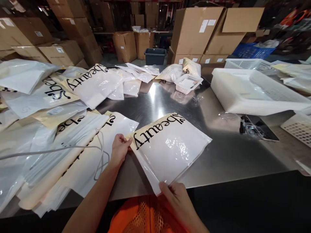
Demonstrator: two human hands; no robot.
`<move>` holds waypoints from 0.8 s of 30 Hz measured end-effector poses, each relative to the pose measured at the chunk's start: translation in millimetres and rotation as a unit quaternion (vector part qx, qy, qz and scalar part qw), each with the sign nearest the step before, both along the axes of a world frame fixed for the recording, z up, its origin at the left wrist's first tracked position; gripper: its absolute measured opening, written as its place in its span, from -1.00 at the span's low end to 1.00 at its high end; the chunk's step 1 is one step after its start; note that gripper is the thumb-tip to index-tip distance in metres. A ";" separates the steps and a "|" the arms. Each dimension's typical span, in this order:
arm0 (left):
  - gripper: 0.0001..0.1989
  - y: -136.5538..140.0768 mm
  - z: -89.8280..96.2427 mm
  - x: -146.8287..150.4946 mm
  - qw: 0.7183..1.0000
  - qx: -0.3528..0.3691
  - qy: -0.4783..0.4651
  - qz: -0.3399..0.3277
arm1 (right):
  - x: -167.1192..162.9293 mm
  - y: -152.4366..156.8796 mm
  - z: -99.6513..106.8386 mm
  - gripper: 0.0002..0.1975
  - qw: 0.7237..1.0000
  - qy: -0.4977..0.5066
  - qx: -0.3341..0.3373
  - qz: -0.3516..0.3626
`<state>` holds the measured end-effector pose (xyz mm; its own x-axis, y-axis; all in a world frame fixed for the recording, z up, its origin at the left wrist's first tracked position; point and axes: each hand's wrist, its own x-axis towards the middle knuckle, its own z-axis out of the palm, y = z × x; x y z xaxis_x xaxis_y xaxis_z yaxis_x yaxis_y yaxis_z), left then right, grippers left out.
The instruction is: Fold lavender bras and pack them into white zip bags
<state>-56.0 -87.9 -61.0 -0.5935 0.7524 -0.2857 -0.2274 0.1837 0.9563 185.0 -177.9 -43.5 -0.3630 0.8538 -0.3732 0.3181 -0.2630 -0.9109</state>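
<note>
A flat white plastic bag point(167, 145) with a cream strip and black lettering ending in "beauty" lies tilted over the metal table. My left hand point(120, 147) pinches its upper left corner between thumb and fingers. My right hand point(176, 194) grips the lower corner nearest my body, thumb on top. Glare on the film hides whatever is inside, if anything. Left of my left hand, a spread stack of similar bags point(82, 155) covers the table, and a thin grey cord point(73, 147) runs across them.
More bags point(94, 84) are heaped at the back left. A small white basket point(187, 84) stands at the far edge. To the right are a large white tub point(233, 94) and a dark flat device point(261, 127) with clear plastic on it. Cardboard boxes point(189, 35) stand behind the table.
</note>
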 end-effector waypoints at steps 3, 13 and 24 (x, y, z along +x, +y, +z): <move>-0.58 1.6 -1.0 -0.8 1.000 -0.002 0.008 -0.001 | 1.5 -8.9 -0.1 -0.38 0.999 0.039 -0.033 -0.009; -0.52 -74.3 18.0 -1.0 0.976 -0.118 -0.008 -0.184 | 23.7 -27.6 -6.4 -0.50 0.958 0.179 -0.222 0.023; -0.77 -102.0 22.3 36.0 0.958 -0.116 -0.178 -0.192 | 71.7 7.1 2.0 -0.43 0.992 -0.019 -0.030 -0.125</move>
